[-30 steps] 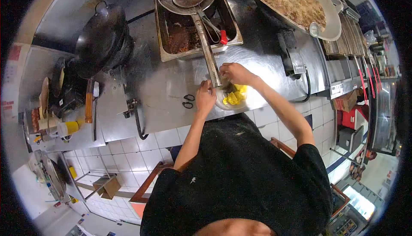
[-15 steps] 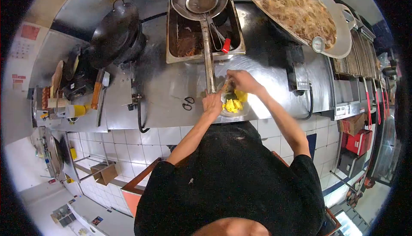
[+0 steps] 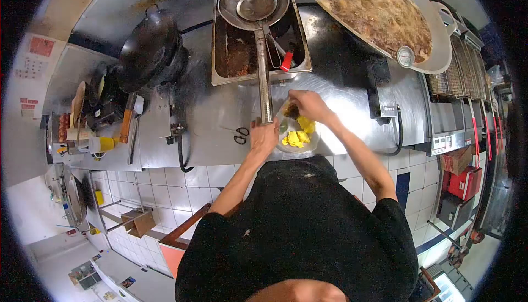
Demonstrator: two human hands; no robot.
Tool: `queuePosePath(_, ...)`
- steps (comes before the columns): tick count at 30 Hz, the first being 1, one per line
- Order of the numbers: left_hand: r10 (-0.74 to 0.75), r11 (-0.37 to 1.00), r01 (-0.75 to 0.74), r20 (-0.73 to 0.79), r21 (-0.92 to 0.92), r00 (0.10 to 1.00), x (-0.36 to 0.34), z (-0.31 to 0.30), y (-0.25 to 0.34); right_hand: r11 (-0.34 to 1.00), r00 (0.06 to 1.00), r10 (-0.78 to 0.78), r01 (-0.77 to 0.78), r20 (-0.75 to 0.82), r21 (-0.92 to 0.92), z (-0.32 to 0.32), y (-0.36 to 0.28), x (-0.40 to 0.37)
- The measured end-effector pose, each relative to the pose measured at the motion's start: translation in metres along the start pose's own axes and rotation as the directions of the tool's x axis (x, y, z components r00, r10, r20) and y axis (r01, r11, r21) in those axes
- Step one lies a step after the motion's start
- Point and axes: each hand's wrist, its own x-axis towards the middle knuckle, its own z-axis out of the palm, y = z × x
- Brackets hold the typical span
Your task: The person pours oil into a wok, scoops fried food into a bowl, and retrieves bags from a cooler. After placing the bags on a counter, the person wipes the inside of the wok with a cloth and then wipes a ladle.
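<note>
A clear dish or bag (image 3: 309, 147) lies at the counter's front edge, holding bright yellow pieces (image 3: 296, 138) and a dark brown clump (image 3: 291, 111); which kind of food they are I cannot make out. Over its far side is my right hand (image 3: 309, 104), fingers curled together at the dark clump; what they pinch is hidden. My left hand (image 3: 265, 135) is just left of the dish, fingers somewhat apart, below the end of the strainer handle (image 3: 264, 87). Nothing shows in it. Black-handled scissors (image 3: 241, 135) lie to its left.
Ahead, a strainer (image 3: 254, 4) rests across a metal tray (image 3: 219, 54) with a red-handled tool (image 3: 286, 61) in it. A large pot of bubbling liquid (image 3: 379, 19) with a thermometer (image 3: 405, 56) stands at right. A black wok (image 3: 147, 49) is at left.
My left hand has drawn back leftward from the dish's edge. My right hand stays over the dish, and the dark clump under its fingers shows more clearly. The view has shifted slightly.
</note>
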Motion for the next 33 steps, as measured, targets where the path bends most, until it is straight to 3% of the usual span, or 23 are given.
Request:
queuePosePath(1, -0.038, 0.991, 0.049, 0.094, -0.123, 0.995, -0.001, -0.003, -0.003, 0.999, 0.999, -0.032, 0.032, 0.016, 0.018, 0.002, -0.002, 0.003)
queuePosePath(5, -0.051, 0.985, 0.072, 0.134, -0.156, 0.990, 0.000, -0.013, -0.003, 0.995, 0.991, -0.098, 0.098, 0.086, 0.006, 0.018, -0.007, 0.018)
queuePosePath(8, -0.078, 0.951, 0.117, 0.143, -0.287, 0.987, 0.004, -0.019, 0.008, 0.994, 0.958, -0.106, 0.092, 0.265, 0.066, 0.022, -0.015, 0.031)
queuePosePath(11, 0.010, 0.906, 0.032, 0.096, -0.423, 0.995, 0.006, -0.015, 0.013, 0.989, 0.955, -0.141, 0.122, 0.260, 0.089, 0.030, -0.011, 0.035)
queuePosePath(13, 0.115, 0.855, -0.114, -0.031, -0.506, 0.993, 0.008, -0.021, 0.020, 0.991, 0.953, -0.133, 0.119, 0.271, 0.069, 0.027, -0.013, 0.036)
queuePosePath(16, 0.118, 0.791, -0.156, -0.103, -0.592, 0.988, 0.009, -0.025, 0.026, 0.992, 0.944, -0.124, 0.115, 0.306, 0.048, 0.018, -0.024, 0.033)
queuePosePath(20, 0.075, 0.801, -0.162, -0.172, -0.576, 0.982, -0.001, -0.006, 0.022, 0.994, 0.903, -0.105, 0.093, 0.416, 0.050, 0.027, -0.025, 0.035)
queuePosePath(21, 0.087, 0.863, -0.201, -0.255, -0.464, 0.963, -0.006, -0.001, 0.020, 0.995, 0.905, -0.098, 0.087, 0.413, 0.046, 0.029, -0.023, 0.035)
queuePosePath(22, 0.110, 0.911, -0.230, -0.336, -0.343, 0.935, -0.010, 0.004, 0.018, 0.992, 0.906, -0.083, 0.036, 0.415, 0.121, 0.031, -0.021, 0.036)
queuePosePath(25, 0.041, 0.949, -0.163, -0.409, -0.270, 0.912, -0.017, 0.009, 0.019, 0.945, 0.910, -0.028, -0.110, 0.413, 0.307, 0.039, -0.015, 0.038)
queuePosePath(26, 0.041, 0.948, -0.164, -0.405, -0.273, 0.913, -0.016, 0.013, 0.015, 0.890, 0.911, 0.007, -0.194, 0.412, 0.413, 0.042, -0.014, 0.038)
queuePosePath(29, -0.044, 0.931, -0.092, -0.357, -0.353, 0.933, -0.008, 0.022, 0.001, 0.856, 0.918, 0.092, -0.270, 0.385, 0.440, 0.050, -0.018, 0.034)
queuePosePath(30, -0.069, 0.924, -0.043, -0.274, -0.380, 0.959, -0.006, 0.023, -0.002, 0.857, 0.917, 0.093, -0.272, 0.388, 0.437, 0.050, -0.020, 0.032)
queuePosePath(32, -0.098, 0.914, 0.013, -0.190, -0.407, 0.977, -0.007, 0.028, -0.008, 0.865, 0.962, 0.169, -0.249, 0.215, 0.435, 0.050, -0.022, 0.027)
queuePosePath(33, -0.111, 0.909, 0.034, -0.161, -0.416, 0.981, -0.006, 0.032, -0.011, 0.869, 0.961, 0.165, -0.248, 0.221, 0.429, 0.049, -0.022, 0.023)
